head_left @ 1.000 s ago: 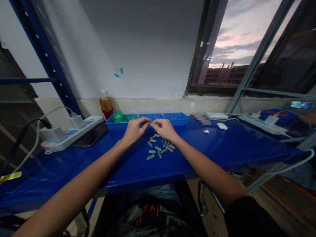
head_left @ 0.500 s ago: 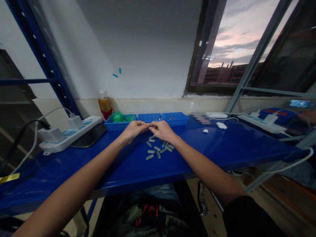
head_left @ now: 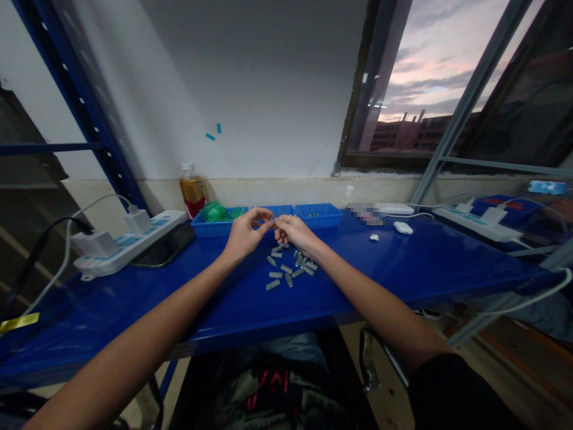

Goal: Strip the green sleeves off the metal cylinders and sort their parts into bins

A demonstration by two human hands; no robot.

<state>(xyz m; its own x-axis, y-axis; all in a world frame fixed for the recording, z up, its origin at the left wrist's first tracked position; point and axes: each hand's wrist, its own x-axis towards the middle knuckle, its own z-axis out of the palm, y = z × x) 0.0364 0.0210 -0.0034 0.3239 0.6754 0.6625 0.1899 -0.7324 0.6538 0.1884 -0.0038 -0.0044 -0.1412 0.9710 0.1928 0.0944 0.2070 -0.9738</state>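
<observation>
My left hand (head_left: 247,235) and my right hand (head_left: 293,231) meet fingertip to fingertip over the table, in front of the blue trays. Both are closed in a pinch around something small, mostly hidden by the fingers, that I cannot make out. Below and between them, several short grey metal cylinders (head_left: 286,269) lie scattered on the blue tabletop (head_left: 242,304). Behind the hands stand three blue trays in a row. The left tray (head_left: 206,229) holds green plastic (head_left: 215,211); the right tray (head_left: 319,222) has small parts in it. My left hand partly covers the middle tray (head_left: 281,210).
A drink bottle (head_left: 193,192) stands at the wall. To the left, a white power strip (head_left: 129,242) with plugs lies beside a dark phone (head_left: 163,246). On the right are a white earbud case (head_left: 403,228), a small white item (head_left: 373,237) and another power strip (head_left: 477,224).
My left hand has turned upward, its fingers more arched, with a gap between thumb and forefinger. The right hand stays nearly in place with fingers curled. The cylinders lie as before.
</observation>
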